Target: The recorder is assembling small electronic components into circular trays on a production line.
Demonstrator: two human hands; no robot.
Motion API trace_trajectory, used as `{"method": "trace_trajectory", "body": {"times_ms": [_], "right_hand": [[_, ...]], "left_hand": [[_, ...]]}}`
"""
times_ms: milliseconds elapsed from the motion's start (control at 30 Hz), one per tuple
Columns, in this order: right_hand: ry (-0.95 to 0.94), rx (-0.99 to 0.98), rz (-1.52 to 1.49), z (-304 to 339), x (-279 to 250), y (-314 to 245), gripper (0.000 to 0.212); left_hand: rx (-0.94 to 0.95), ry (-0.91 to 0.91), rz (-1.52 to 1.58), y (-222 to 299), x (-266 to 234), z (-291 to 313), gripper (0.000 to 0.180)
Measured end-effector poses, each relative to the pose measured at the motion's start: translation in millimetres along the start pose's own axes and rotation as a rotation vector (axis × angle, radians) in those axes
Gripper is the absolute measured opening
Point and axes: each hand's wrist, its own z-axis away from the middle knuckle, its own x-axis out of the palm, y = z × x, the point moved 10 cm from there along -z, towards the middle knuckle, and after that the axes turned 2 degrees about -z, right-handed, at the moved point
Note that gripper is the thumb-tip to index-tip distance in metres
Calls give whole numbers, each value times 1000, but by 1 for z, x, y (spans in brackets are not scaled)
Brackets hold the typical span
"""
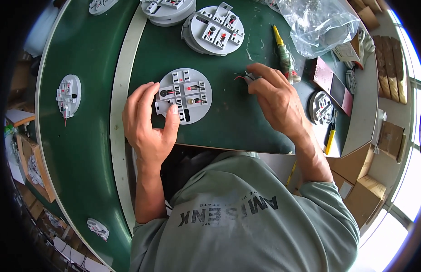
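Note:
A round grey plastic base (185, 94) with small slots and red-tipped parts lies on the green work surface (228, 122) in front of me. My left hand (147, 122) rests against its left edge, thumb on the lower rim, steadying it. To the right, my right hand (274, 97) pinches a small part with thin red and black wires (245, 78) between its fingertips, just above the green surface and apart from the base.
More grey round bases (214, 29) lie further up, one (69, 95) on the left belt strip. A yellow-handled tool (283, 52), a clear plastic bag (319, 22), a dark red box (333, 86) and a yellow pen (330, 138) sit right. Cardboard boxes (360, 167) stand beyond.

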Motion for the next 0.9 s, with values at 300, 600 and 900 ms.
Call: {"method": "trace_trajectory", "body": {"times_ms": [300,600,900], "right_hand": [[50,431,-212,-10,9,27,24],[-124,-100,-291,-80,40,-91,23],[-214,-159,-286,-99,61,-106,22]], "left_hand": [[36,-240,21,9,1,-17,92],[-28,-308,-1,0,16,-22,114],[-58,-264,20,-11,17,-26,120]]}}
